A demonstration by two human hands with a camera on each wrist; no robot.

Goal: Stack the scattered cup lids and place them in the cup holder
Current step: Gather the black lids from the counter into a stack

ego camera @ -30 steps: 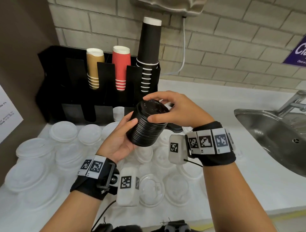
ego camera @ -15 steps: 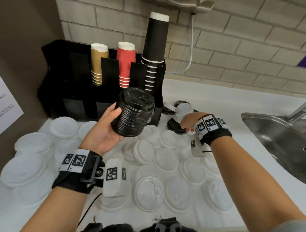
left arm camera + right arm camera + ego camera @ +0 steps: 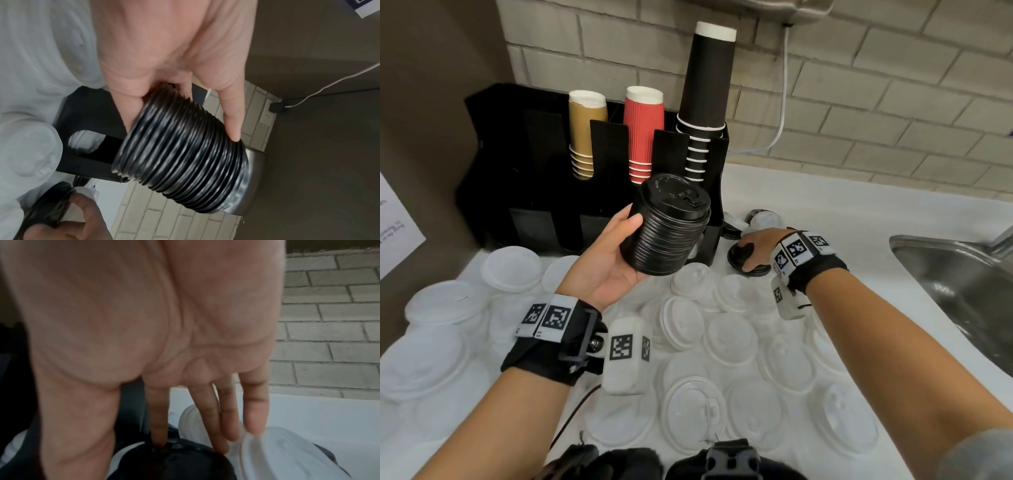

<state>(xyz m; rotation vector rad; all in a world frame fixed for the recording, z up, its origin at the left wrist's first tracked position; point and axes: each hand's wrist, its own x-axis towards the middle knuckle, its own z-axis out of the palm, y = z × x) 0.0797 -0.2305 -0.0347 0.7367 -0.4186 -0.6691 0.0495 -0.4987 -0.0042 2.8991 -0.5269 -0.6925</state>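
Note:
My left hand (image 3: 616, 250) grips a tall stack of black lids (image 3: 669, 229) tilted in the air in front of the black cup holder (image 3: 517, 164). In the left wrist view the thumb and fingers wrap that stack (image 3: 185, 154). My right hand (image 3: 753, 251) reaches down to a small pile of black lids (image 3: 739, 255) on the counter beside the holder's right end. Its thumb and fingers close around the pile (image 3: 47, 211). In the right wrist view the fingertips (image 3: 158, 439) touch the dark rim (image 3: 174, 462). Several white lids (image 3: 729, 339) lie scattered over the counter.
The holder carries stacks of brown cups (image 3: 585, 133), red cups (image 3: 643, 133) and black cups (image 3: 709, 99). A steel sink (image 3: 955, 274) is sunk in the counter at the right. A brick wall stands behind. A clear lid (image 3: 287, 456) lies next to the black pile.
My right hand left the top of the held stack and dropped to the black lids on the counter, closing on them. The left hand raised the stack a little.

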